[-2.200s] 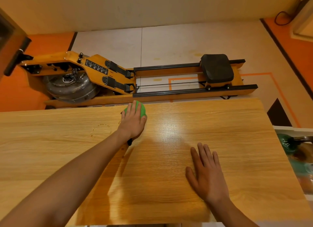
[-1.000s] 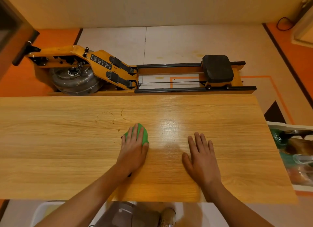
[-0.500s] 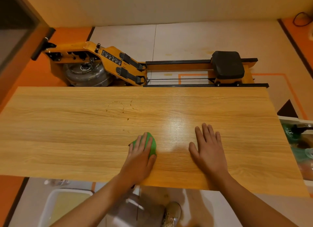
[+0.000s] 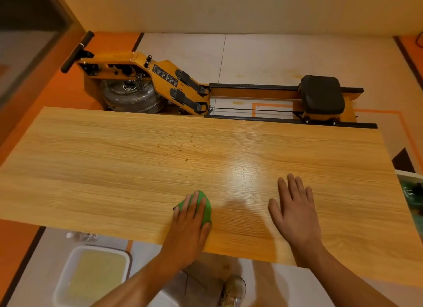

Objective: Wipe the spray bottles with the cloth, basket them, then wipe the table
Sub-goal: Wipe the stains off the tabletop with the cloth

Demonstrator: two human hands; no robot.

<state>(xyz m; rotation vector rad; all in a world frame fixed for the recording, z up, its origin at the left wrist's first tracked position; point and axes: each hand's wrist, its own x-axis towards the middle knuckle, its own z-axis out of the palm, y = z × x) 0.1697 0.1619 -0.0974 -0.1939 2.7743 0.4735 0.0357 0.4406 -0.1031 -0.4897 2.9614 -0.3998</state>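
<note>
Head view. The left hand point(image 4: 187, 229) lay with fingers extended over a bunched green cloth point(image 4: 205, 204), pressing it onto the pale wood-grain counter point(image 4: 103, 174) near its front edge. The right hand point(image 4: 295, 212) rested flat, palm down, fingers slightly spread, beside the cloth but apart from it. Faint brown ring marks point(image 4: 176, 146) showed farther back. A white-rimmed basket point(image 4: 409, 174), cropped at the right edge, held green items. An orange wooden rowing machine point(image 4: 160, 77) stood beyond.
</note>
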